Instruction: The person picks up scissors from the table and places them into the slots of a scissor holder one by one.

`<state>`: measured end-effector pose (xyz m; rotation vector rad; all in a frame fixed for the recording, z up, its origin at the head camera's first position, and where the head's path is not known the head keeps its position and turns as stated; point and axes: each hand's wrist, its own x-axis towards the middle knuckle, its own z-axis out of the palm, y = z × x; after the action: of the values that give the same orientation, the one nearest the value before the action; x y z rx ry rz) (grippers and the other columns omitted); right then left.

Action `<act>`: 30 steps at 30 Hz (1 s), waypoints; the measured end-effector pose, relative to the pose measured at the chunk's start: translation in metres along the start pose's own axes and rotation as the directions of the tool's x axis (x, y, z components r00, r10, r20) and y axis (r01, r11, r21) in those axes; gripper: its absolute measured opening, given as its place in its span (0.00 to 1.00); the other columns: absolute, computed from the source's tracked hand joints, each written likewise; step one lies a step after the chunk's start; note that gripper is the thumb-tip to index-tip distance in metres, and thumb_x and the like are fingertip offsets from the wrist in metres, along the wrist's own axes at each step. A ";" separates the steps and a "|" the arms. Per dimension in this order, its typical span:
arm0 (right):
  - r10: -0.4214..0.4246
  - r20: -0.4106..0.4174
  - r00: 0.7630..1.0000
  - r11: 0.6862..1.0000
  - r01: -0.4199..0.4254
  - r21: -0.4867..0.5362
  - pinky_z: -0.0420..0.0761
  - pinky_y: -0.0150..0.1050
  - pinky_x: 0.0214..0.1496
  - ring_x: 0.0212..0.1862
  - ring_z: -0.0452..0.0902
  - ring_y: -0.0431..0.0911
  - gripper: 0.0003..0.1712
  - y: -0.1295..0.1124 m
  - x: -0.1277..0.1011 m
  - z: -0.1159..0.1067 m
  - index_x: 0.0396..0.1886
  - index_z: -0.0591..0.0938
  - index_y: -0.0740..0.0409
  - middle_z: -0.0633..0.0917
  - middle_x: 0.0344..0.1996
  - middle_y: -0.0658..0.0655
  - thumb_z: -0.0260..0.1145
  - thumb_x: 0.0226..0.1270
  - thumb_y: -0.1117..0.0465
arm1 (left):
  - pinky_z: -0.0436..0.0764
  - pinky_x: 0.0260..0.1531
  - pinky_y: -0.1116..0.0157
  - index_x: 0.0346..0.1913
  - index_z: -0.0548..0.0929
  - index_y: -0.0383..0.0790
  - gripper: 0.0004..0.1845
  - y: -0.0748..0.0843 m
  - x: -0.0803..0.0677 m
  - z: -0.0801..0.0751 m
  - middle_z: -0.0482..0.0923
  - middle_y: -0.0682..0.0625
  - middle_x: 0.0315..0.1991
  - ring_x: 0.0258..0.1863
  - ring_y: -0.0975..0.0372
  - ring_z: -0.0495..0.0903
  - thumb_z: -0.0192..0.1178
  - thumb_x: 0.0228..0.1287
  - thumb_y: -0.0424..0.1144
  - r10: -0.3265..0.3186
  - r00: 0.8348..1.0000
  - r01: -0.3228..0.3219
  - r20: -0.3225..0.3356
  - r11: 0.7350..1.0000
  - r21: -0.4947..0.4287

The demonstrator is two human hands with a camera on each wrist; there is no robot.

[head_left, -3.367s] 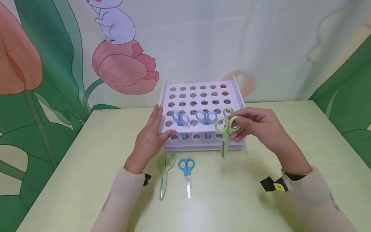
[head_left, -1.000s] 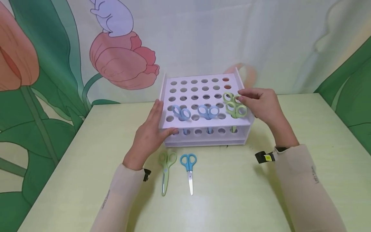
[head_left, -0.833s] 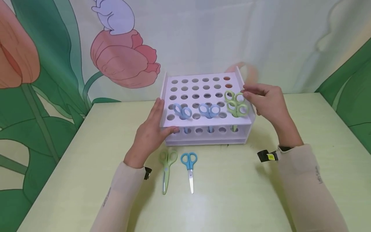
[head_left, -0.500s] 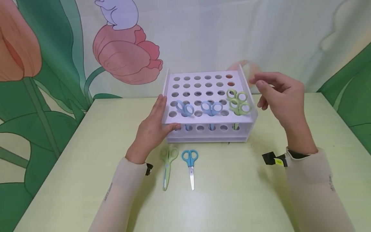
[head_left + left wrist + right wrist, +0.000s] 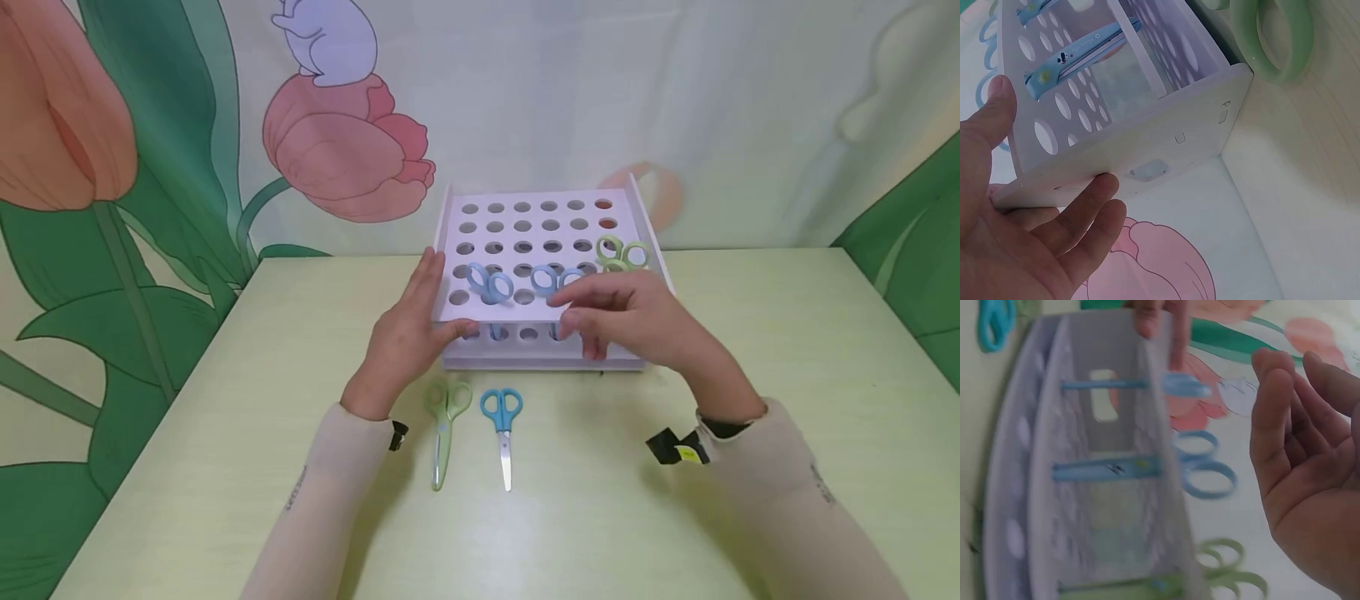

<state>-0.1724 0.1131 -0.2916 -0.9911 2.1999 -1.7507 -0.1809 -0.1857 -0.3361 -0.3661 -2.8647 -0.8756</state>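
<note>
A white rack (image 5: 551,313) with rows of round holes stands on the table. Two light blue scissors, the left pair (image 5: 489,285) and the middle pair (image 5: 546,282), stand blades down in its front row. Right of them stand green scissors (image 5: 622,253) with several finger loops, partly hidden by my right hand. With thumb at the front edge and fingers along the outer side, my left hand (image 5: 402,333) holds the rack's left corner. My right hand (image 5: 630,317) hovers before the rack's right front, fingers loosely bent, holding nothing; the right wrist view shows them bare.
Green scissors (image 5: 442,433) and blue scissors with metal blades (image 5: 502,412) lie on the table (image 5: 585,517) in front of the rack. A printed curtain (image 5: 525,92) hangs behind. Red shows through two rear right holes.
My right hand let go of the several-looped green scissors, now standing in the front row, rose to the right, then swung left in front of the rack. My left hand stays at the rack.
</note>
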 end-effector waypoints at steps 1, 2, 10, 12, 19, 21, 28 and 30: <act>0.031 0.041 0.999 0.999 -0.031 -0.008 0.82 0.41 0.26 0.22 0.79 0.53 0.11 0.004 0.001 0.005 0.49 0.85 0.68 0.87 0.29 0.60 0.65 0.70 0.71 | 0.76 0.54 0.49 0.82 0.46 0.44 0.56 0.000 0.000 0.001 0.38 0.51 0.82 0.73 0.50 0.63 0.71 0.61 0.53 -0.004 1.000 0.004 0.000 1.000 0.000; 0.064 0.075 0.995 0.998 -0.062 -0.017 0.83 0.41 0.27 0.22 0.80 0.53 0.11 0.009 0.002 0.011 0.50 0.85 0.68 0.87 0.30 0.59 0.65 0.71 0.70 | 0.76 0.53 0.49 0.82 0.46 0.44 0.56 0.000 0.000 0.002 0.38 0.51 0.82 0.73 0.50 0.64 0.71 0.60 0.53 -0.008 1.000 0.008 0.002 1.000 0.001; 0.262 0.188 0.947 0.965 -0.257 -0.052 0.84 0.43 0.29 0.23 0.81 0.52 0.16 0.059 -0.005 0.044 0.55 0.83 0.68 0.87 0.32 0.62 0.66 0.72 0.66 | 0.78 0.50 0.49 0.82 0.48 0.45 0.56 -0.001 -0.004 0.009 0.39 0.50 0.82 0.71 0.48 0.66 0.72 0.60 0.53 -0.011 1.000 0.011 0.014 1.000 -0.006; 0.282 0.192 0.940 0.960 -0.274 -0.064 0.83 0.44 0.28 0.23 0.80 0.51 0.17 0.070 -0.006 0.049 0.57 0.82 0.69 0.86 0.31 0.65 0.66 0.71 0.66 | 0.78 0.51 0.48 0.82 0.48 0.44 0.56 -0.001 -0.005 0.009 0.39 0.50 0.82 0.71 0.48 0.66 0.72 0.60 0.53 -0.006 1.000 0.006 0.013 1.000 -0.007; 0.314 0.218 0.924 0.949 -0.310 -0.055 0.83 0.44 0.26 0.22 0.82 0.50 0.21 0.095 -0.004 0.063 0.62 0.79 0.69 0.85 0.29 0.64 0.66 0.70 0.68 | 0.77 0.52 0.48 0.82 0.48 0.44 0.56 0.001 -0.004 0.005 0.40 0.50 0.82 0.70 0.48 0.67 0.72 0.60 0.52 -0.001 1.000 0.001 0.000 1.000 -0.008; 0.327 0.231 0.916 0.945 -0.325 -0.050 0.83 0.45 0.25 0.21 0.82 0.51 0.23 0.098 -0.003 0.066 0.64 0.78 0.68 0.85 0.28 0.63 0.65 0.70 0.69 | 0.77 0.52 0.48 0.82 0.48 0.44 0.56 0.000 -0.003 0.004 0.40 0.50 0.82 0.70 0.48 0.67 0.72 0.60 0.52 0.000 1.000 0.000 -0.004 1.000 -0.002; 0.400 0.307 0.864 0.915 -0.396 -0.077 0.78 0.44 0.15 0.11 0.75 0.48 0.31 0.107 -0.004 0.074 0.72 0.72 0.55 0.80 0.15 0.59 0.66 0.70 0.66 | 0.77 0.53 0.49 0.82 0.47 0.44 0.56 0.000 0.000 0.002 0.40 0.49 0.82 0.71 0.48 0.66 0.71 0.60 0.53 0.004 1.000 -0.004 -0.017 1.000 0.008; 0.406 0.334 0.850 0.911 -0.403 -0.083 0.77 0.44 0.12 0.09 0.74 0.48 0.34 0.107 -0.004 0.075 0.74 0.71 0.52 0.79 0.13 0.59 0.67 0.70 0.65 | 0.77 0.54 0.49 0.82 0.47 0.44 0.56 0.001 0.000 0.001 0.40 0.49 0.82 0.71 0.48 0.66 0.71 0.60 0.53 0.000 1.000 0.000 -0.017 1.000 0.006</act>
<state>-0.1733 0.0655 -0.4131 -0.6986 2.0063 -1.2690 -0.1808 -0.1846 -0.3368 -0.3561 -2.8515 -0.8654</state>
